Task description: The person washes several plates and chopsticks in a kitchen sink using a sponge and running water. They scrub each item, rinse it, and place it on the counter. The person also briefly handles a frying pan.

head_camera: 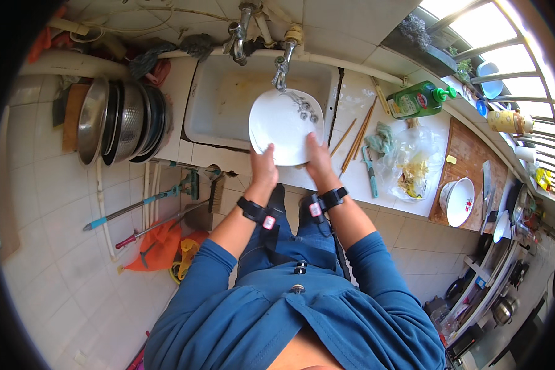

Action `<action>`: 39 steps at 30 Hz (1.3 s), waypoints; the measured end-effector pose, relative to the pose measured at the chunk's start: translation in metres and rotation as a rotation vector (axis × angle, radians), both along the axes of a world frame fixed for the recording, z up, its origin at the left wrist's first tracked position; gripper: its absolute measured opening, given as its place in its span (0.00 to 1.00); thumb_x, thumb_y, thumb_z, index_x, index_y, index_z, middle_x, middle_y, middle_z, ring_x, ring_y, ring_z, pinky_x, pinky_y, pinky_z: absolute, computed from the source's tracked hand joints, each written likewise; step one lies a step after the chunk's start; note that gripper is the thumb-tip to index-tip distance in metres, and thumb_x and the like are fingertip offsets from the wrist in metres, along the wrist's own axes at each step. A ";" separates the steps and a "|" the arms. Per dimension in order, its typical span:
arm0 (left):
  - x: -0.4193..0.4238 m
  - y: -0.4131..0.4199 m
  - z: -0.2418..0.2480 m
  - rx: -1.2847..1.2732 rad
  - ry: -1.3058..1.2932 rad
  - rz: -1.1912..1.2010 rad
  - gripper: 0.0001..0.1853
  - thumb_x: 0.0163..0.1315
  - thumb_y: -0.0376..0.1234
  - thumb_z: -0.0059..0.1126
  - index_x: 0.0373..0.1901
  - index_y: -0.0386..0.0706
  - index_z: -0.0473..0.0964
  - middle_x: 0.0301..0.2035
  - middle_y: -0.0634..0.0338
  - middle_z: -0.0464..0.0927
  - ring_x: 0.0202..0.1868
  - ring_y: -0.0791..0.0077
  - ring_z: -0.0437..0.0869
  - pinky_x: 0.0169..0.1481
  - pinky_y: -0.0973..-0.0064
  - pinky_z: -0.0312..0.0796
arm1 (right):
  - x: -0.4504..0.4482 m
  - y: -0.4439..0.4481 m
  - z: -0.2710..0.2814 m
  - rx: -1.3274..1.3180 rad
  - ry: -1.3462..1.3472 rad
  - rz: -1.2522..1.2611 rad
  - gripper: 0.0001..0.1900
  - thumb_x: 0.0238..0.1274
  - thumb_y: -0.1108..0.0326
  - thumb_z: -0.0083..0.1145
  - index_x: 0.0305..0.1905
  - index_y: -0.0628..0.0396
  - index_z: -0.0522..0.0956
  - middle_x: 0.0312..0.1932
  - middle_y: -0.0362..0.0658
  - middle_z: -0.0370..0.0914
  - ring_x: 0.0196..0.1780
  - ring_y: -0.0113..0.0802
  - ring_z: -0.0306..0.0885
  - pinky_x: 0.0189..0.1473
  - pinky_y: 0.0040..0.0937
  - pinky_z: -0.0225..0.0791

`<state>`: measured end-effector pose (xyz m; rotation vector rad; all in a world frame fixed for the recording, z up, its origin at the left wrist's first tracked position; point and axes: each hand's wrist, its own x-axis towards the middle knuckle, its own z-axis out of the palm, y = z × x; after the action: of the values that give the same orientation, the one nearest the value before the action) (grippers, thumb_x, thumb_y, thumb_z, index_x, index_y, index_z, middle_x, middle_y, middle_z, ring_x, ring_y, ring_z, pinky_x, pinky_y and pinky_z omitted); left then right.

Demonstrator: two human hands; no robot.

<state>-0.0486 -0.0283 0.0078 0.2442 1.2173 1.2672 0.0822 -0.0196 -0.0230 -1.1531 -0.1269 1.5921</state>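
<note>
A round white plate [282,127] with a grey floral print faces up under the right-hand tap [282,69]. My left hand [264,164] grips its near left rim, thumb on the upper face. At the near right rim my right hand [317,157] holds it the same way. The plate covers part of the right side of a white ceramic sink [217,106] and its front edge. A second tap [237,41] hangs over the sink's back. Whether water runs from either tap I cannot tell.
Right of the sink lie chopsticks [363,134], a peeler [371,173], a green cloth [381,138], dish soap [418,100] and a plastic bag of peelings [411,166]. Beyond are a cutting board [465,152], a bowl [460,202] and a cleaver [488,180]. Metal basins [129,122] stand at left.
</note>
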 end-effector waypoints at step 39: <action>-0.071 0.073 -0.014 0.014 -0.181 0.098 0.27 0.59 0.22 0.50 0.61 0.46 0.61 0.55 0.55 0.69 0.55 0.60 0.74 0.54 0.61 0.73 | -0.025 0.139 0.144 0.695 -1.457 0.479 0.08 0.48 0.71 0.64 0.37 0.55 0.84 0.35 0.44 0.74 0.32 0.37 0.77 0.36 0.30 0.72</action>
<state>-0.1192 0.0442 -0.0059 0.0781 1.0760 1.3525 0.0571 0.1196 0.1215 -1.5031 -1.8299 0.6106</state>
